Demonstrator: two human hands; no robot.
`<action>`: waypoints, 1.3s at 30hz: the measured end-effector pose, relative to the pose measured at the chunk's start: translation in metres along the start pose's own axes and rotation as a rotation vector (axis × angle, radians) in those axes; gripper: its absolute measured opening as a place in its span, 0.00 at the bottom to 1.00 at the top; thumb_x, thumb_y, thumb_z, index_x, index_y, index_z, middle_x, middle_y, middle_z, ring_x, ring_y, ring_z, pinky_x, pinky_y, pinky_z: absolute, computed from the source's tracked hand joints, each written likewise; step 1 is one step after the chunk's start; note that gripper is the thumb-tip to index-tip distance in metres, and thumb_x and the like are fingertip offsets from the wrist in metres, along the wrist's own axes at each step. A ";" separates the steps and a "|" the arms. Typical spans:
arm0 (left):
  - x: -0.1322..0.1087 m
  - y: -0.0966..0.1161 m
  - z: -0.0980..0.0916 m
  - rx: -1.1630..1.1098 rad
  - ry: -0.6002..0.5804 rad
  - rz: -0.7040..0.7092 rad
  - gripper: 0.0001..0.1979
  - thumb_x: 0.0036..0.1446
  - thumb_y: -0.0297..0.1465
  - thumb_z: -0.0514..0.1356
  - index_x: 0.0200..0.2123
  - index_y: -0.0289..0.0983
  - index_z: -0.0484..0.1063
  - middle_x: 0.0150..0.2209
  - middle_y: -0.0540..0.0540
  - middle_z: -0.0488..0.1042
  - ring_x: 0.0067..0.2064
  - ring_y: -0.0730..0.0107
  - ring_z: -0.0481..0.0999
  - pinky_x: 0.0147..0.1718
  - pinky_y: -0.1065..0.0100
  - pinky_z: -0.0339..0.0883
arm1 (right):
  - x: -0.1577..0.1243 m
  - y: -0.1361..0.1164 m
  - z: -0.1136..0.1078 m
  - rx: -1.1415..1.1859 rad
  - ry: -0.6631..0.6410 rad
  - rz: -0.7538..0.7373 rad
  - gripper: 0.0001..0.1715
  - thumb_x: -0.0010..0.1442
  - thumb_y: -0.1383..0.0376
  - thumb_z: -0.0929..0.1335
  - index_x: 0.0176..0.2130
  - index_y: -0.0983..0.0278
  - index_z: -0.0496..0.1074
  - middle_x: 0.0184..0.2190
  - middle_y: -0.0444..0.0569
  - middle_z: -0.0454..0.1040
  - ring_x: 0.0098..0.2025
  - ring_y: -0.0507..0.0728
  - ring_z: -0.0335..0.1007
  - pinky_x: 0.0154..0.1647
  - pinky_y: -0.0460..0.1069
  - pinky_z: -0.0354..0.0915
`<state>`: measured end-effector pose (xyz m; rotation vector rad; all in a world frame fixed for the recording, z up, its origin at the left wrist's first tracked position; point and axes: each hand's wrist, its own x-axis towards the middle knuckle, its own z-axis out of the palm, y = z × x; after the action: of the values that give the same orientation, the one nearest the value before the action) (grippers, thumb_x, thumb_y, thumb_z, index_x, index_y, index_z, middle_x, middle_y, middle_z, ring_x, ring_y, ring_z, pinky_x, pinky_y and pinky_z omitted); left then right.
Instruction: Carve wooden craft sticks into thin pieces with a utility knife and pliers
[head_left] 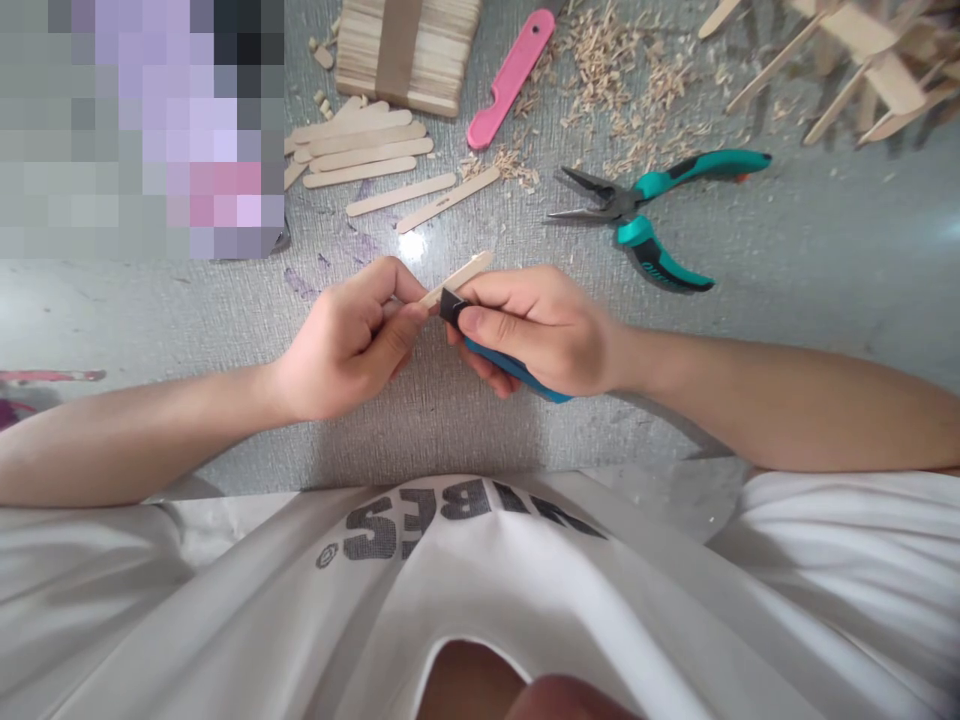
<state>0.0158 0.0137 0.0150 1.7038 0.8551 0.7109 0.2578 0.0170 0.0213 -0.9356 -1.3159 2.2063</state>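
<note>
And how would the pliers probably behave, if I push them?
The pliers are perhaps heavy for their size, given the metal-looking jaws. Lying flat with handles spread, they would probably slide, not roll. Being open, they might close a little.

One head-worn camera is looking steeply down from above the wearer's chest, facing forward over the counter (pixel 825 300). It is viewing from close by: the white shirt (pixel 637 620) is filling the bottom, the left hand (pixel 341 345) and right hand (pixel 544 335) are showing near mid-frame, and the counter's farther part is occupying the top.
</note>
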 end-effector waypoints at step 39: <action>0.002 0.001 0.001 0.129 0.068 -0.006 0.16 0.79 0.36 0.57 0.34 0.42 0.66 0.20 0.55 0.71 0.19 0.78 0.63 0.18 0.68 0.56 | 0.000 -0.004 0.006 0.146 0.001 0.173 0.13 0.77 0.62 0.68 0.38 0.64 0.71 0.22 0.38 0.73 0.17 0.48 0.69 0.16 0.41 0.62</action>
<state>0.0180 0.0148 0.0154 1.7986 0.9710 0.7263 0.2535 0.0147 0.0271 -1.0284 -1.0915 2.3943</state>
